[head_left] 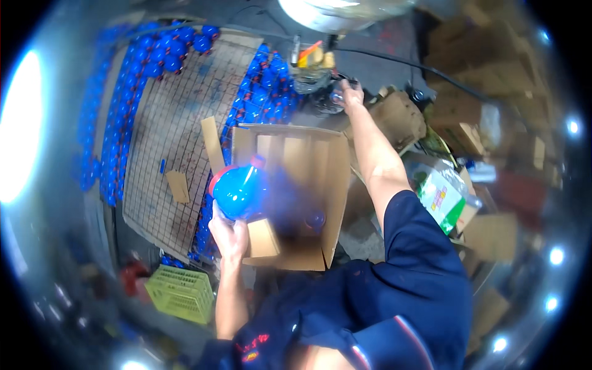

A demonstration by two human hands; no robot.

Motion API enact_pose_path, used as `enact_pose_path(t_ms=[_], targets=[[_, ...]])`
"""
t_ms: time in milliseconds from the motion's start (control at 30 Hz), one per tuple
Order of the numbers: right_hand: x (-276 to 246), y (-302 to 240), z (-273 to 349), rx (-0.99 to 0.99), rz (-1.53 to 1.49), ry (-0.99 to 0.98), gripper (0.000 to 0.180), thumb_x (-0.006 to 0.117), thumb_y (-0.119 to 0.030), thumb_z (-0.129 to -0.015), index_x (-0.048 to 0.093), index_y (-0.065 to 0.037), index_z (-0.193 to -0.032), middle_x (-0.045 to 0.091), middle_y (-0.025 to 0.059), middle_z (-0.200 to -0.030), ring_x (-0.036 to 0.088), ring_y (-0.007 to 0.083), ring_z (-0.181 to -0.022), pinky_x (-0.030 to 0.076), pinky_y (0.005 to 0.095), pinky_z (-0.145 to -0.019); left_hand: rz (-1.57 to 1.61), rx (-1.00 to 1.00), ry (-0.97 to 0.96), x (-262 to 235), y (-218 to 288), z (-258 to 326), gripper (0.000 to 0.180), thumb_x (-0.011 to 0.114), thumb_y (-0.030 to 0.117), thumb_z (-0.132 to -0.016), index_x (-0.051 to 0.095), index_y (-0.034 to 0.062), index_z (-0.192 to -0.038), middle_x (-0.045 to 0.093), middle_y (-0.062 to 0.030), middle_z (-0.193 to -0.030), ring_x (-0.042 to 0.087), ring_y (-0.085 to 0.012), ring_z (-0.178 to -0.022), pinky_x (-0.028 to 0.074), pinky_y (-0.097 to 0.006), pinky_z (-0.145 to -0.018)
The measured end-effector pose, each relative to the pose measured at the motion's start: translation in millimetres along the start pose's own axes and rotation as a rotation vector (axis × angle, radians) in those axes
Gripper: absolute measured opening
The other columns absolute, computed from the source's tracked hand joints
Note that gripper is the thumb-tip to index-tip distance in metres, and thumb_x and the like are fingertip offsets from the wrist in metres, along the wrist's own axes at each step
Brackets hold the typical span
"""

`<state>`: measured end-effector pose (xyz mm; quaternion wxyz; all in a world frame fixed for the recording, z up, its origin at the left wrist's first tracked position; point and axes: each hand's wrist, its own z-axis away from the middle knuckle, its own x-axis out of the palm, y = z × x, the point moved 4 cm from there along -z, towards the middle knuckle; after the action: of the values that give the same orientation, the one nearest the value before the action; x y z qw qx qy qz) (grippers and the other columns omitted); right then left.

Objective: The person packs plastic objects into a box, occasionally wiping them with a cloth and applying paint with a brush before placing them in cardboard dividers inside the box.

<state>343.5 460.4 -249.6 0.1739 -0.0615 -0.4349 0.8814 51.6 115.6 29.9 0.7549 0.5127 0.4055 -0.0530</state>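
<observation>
My left hand [229,237] grips a shiny blue rounded plastic vessel [236,190] with a red rim at one end and a small reddish tip at the other. It is tilted over the left side of an open cardboard box [336,197]; motion smears its right side. Inside the box, a dark blue round shape [315,220] shows near the front right. My right arm is stretched far forward past the box. There my right hand [351,95] has its fingers bent round something small and shiny, beside a clear plastic bag [320,98]; what it holds is too blurred to name.
Many blue vessels [163,52] with red parts lie in rows around a wire-mesh rack [179,123] on the left. A yellow-green crate [180,293] stands front left. Cardboard boxes [487,80] pile up on the right. A dark cable [419,65] and a bright lamp [339,12] are at the top.
</observation>
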Motion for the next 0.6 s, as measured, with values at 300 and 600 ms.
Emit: enact_pose_path(t_ms=[300,600], targets=[[-37,-161,132,-1.025,0.724,0.248,0.042,0.043,-0.039,-0.104,0.072,-0.01,-0.097,0.059,0.0176,-0.097,0.059,0.0329,-0.099,0.043,0.0465,-0.094,0.007,0.017,0.097,-9,-5,8,0.036,0.069,0.001,-0.079,0.055,-0.0029,-0.112,0.071,-0.0189,-0.079,0.073,-0.0317,-0.073,0.054,-0.035,-0.064],[-106,-125,396,0.068,-0.124,-0.243,0.036,0.049,-0.042,-0.104,0.052,-0.009,-0.093,0.046,0.0002,-0.061,0.04,0.0097,-0.044,0.027,0.0233,-0.036,-0.026,0.086,-0.015,-48,-12,26,0.026,0.063,0.005,-0.079,0.054,-0.0013,-0.103,0.065,-0.0188,-0.07,0.067,-0.0365,-0.063,0.051,-0.04,-0.063]])
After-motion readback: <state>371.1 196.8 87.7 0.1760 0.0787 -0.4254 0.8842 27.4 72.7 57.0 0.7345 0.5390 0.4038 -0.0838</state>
